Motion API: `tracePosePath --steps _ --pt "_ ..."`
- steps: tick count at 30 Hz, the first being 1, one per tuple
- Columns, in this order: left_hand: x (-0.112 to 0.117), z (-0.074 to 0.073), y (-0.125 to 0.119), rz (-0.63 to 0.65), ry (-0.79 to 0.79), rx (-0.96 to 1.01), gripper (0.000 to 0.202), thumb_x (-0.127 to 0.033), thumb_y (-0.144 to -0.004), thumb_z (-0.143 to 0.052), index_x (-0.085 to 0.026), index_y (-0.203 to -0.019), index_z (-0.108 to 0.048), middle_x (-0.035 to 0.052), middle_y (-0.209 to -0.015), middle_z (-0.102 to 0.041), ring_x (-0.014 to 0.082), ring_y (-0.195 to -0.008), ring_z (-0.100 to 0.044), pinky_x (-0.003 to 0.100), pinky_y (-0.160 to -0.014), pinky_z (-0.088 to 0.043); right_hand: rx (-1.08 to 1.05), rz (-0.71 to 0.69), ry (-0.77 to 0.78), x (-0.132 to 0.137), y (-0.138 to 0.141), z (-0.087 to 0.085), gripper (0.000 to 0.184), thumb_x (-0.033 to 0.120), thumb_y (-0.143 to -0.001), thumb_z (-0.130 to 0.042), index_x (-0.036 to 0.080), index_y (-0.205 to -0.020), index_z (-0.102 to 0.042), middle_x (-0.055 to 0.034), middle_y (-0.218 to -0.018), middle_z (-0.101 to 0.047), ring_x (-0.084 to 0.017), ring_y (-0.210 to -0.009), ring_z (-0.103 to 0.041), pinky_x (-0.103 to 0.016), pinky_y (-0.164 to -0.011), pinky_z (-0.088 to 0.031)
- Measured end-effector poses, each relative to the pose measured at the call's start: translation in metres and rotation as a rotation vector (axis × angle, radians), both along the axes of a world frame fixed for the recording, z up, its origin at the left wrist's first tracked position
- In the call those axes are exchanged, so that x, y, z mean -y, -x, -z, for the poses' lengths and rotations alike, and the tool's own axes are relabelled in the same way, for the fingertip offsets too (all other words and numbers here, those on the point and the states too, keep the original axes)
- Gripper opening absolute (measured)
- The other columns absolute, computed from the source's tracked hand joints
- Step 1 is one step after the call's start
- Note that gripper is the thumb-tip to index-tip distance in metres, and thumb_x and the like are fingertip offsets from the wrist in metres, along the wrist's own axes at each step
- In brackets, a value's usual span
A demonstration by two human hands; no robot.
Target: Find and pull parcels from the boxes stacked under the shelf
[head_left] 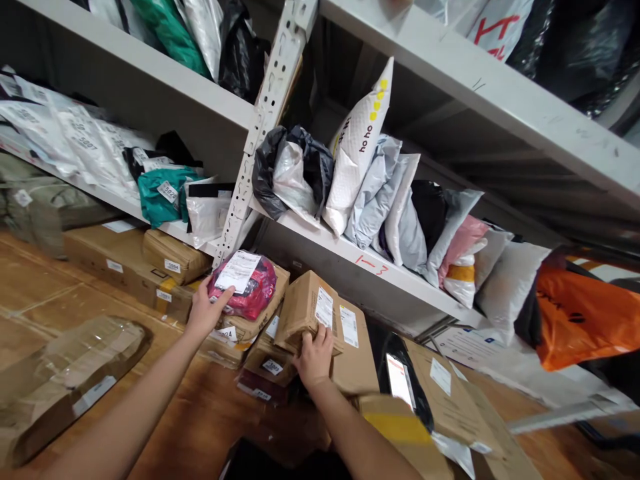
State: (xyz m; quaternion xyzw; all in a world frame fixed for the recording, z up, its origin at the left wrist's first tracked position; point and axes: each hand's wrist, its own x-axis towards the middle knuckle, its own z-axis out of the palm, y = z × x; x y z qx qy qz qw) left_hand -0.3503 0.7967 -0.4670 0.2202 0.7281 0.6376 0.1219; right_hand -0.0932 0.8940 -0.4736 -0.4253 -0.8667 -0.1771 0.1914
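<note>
Head view looks down at parcels heaped on the floor under the lowest shelf (350, 257). Left hand (205, 310) rests on the near left edge of a pink bag (253, 287) with a white label, thumb over its side, fingers underneath; the bag lies on top of a flat box (240, 330). Right hand (314, 357) grips the near bottom edge of a small cardboard box (305, 310), which stands tilted, its long axis running up and away toward the shelf edge. Bag and box sit just beside each other, bag to the left, each directly ahead of its own hand. A black bag (400, 373) lies further right.
</note>
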Motion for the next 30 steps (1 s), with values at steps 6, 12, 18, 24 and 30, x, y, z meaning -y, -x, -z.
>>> tracePosePath --steps 6,12,18,24,30 --pt "0.0 -0.003 -0.012 -0.049 0.033 0.002 0.093 -0.065 -0.065 -0.056 -0.01 -0.138 -0.036 0.0245 -0.131 -0.043 0.0362 -0.127 -0.038 0.047 -0.108 -0.029 0.085 -0.088 0.027 0.001 -0.004 0.008 0.04 0.016 -0.058 -0.072 0.018 -0.097 -0.061 -0.0217 -0.128 -0.05 -0.043 -0.118 -0.044 -0.061 -0.1 -0.03" --pt "-0.002 -0.008 -0.024 -0.109 0.065 -0.062 0.088 -0.064 -0.068 -0.054 -0.011 -0.137 -0.038 0.0228 -0.129 -0.045 0.0355 -0.128 -0.037 0.048 -0.107 -0.031 0.203 -0.247 0.084 0.004 0.012 0.019 0.05 0.014 -0.059 -0.074 0.024 -0.106 -0.061 -0.0178 -0.128 -0.055 -0.038 -0.116 -0.049 -0.057 -0.099 -0.036" --pt "-0.004 -0.016 -0.006 -0.001 0.157 -0.171 0.084 -0.067 -0.071 -0.046 -0.018 -0.139 -0.039 0.0206 -0.124 -0.048 0.0365 -0.124 -0.043 0.05 -0.104 -0.033 0.142 -0.259 0.146 0.006 0.043 0.013 0.072 0.037 -0.056 -0.081 0.021 -0.121 -0.053 -0.0213 -0.133 -0.047 -0.041 -0.121 -0.042 -0.061 -0.1 -0.033" --pt "-0.009 -0.006 0.009 0.083 0.152 -0.196 0.084 -0.069 -0.072 -0.042 -0.016 -0.138 -0.039 0.0198 -0.131 -0.048 0.0378 -0.122 -0.045 0.053 -0.102 -0.035 -0.211 -0.502 0.305 -0.003 0.006 -0.018 0.047 0.032 -0.078 -0.064 0.017 -0.12 -0.048 -0.0157 -0.126 -0.05 -0.027 -0.119 -0.046 -0.042 -0.103 -0.04" --pt "-0.007 0.02 0.006 -0.024 0.019 -0.043 0.075 -0.066 -0.076 -0.039 -0.019 -0.134 -0.039 0.0151 -0.132 -0.05 0.0337 -0.12 -0.048 0.049 -0.107 -0.031 -0.51 -0.275 0.211 -0.068 -0.016 -0.057 0.027 0.034 -0.091 -0.041 0.017 -0.111 -0.047 -0.0145 -0.115 -0.054 -0.025 -0.112 -0.05 -0.043 -0.097 -0.042"
